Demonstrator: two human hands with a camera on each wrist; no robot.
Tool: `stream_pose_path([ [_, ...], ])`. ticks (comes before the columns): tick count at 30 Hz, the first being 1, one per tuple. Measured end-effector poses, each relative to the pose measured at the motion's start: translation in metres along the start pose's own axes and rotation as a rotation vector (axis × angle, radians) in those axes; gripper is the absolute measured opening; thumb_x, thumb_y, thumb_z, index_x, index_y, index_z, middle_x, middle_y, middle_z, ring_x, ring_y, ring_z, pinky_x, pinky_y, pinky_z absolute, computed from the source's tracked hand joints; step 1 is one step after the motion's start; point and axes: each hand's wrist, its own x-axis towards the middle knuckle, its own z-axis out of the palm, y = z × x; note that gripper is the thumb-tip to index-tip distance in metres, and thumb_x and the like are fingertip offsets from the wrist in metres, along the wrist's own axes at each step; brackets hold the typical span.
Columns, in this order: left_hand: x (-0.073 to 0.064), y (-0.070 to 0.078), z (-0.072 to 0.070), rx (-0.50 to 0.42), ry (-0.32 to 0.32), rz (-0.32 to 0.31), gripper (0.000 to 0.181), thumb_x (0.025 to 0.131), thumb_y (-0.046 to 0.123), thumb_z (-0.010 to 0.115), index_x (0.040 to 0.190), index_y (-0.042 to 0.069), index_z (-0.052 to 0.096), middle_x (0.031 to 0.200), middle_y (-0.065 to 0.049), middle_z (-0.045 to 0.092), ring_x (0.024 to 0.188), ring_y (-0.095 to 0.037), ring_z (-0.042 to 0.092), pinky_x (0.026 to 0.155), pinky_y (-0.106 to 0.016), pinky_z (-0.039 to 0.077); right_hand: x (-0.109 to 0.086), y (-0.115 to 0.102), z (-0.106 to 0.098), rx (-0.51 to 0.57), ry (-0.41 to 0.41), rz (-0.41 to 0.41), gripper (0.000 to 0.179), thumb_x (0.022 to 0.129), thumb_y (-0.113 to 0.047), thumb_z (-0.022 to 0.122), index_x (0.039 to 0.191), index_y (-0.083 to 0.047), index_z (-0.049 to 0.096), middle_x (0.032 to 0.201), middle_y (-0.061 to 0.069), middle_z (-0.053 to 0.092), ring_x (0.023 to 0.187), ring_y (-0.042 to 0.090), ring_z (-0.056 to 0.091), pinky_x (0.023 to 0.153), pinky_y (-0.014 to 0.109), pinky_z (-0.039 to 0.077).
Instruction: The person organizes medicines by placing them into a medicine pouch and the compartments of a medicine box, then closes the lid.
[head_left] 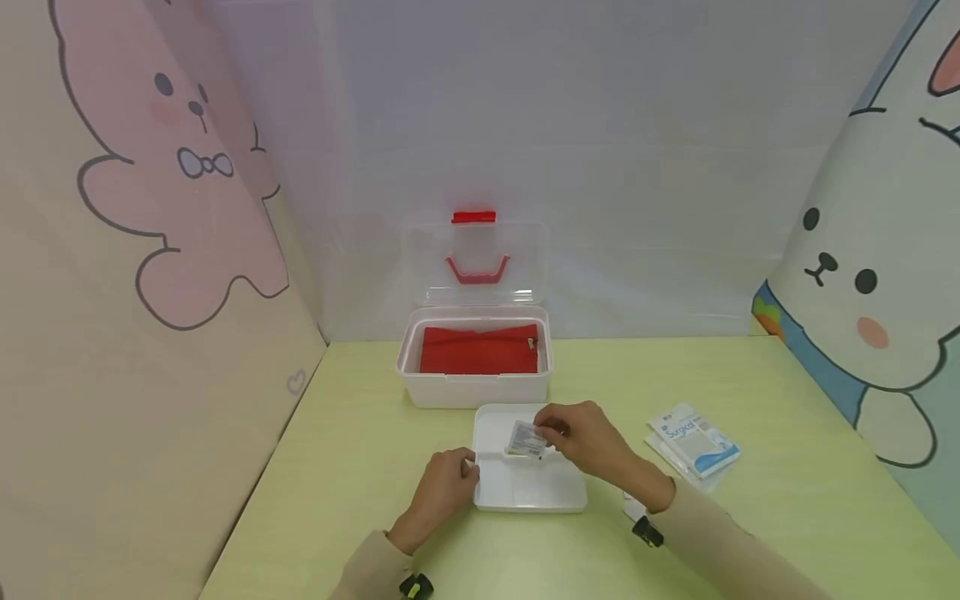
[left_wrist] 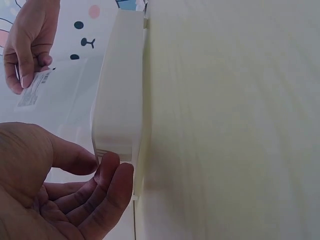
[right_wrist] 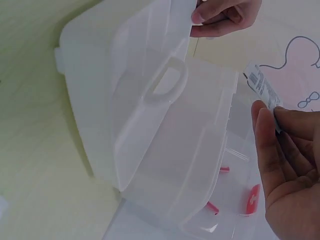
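Note:
A small flat white packet (head_left: 525, 440) with printed text and a barcode is pinched between the thumb and fingers of my right hand (head_left: 588, 437). It hangs over a shallow white plastic tray (head_left: 528, 493), which has a raised loop handle (right_wrist: 177, 82) in its middle. At the tray's left edge, my left hand (head_left: 442, 487) grips the rim between thumb and fingertips, as the left wrist view also shows. In the right wrist view the packet (right_wrist: 265, 90) stands clear above the tray, tilted.
Behind the tray stands a white box (head_left: 480, 392) with a red pouch (head_left: 480, 354) inside. Its clear lid (head_left: 525, 250), with red handle and latch, is raised at the back. Printed packs (head_left: 690, 437) lie to the right; a small white item (head_left: 632, 507) is partly hidden under the right wrist.

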Motion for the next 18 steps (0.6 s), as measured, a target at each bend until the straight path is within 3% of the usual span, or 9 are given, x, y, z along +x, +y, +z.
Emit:
stream_pose_path([
  [13,-0.001,0.0,0.001,0.016,-0.001,-0.005,0.018,0.09,0.004,0.06,0.102,-0.007,0.069,0.057,0.004,0.054,0.046,-0.001,0.041,0.042,-0.017,0.036,0.004,-0.012,0.043,0.039,-0.19,0.019,0.005,0.086,-0.005,0.071,0.088,-0.01,0.071,0.077,0.0,0.072,0.06,-0.004,0.055,0.06,0.016,0.048],
  [18,0.0,-0.001,0.001,0.026,0.004,-0.013,0.018,0.089,0.005,0.06,0.101,-0.006,0.069,0.058,0.004,0.057,0.047,-0.001,0.042,0.043,-0.018,0.037,0.002,-0.012,0.053,0.056,-0.226,0.026,0.006,0.087,-0.005,0.071,0.086,-0.011,0.07,0.074,0.0,0.071,0.058,-0.005,0.054,0.059,0.017,0.046],
])
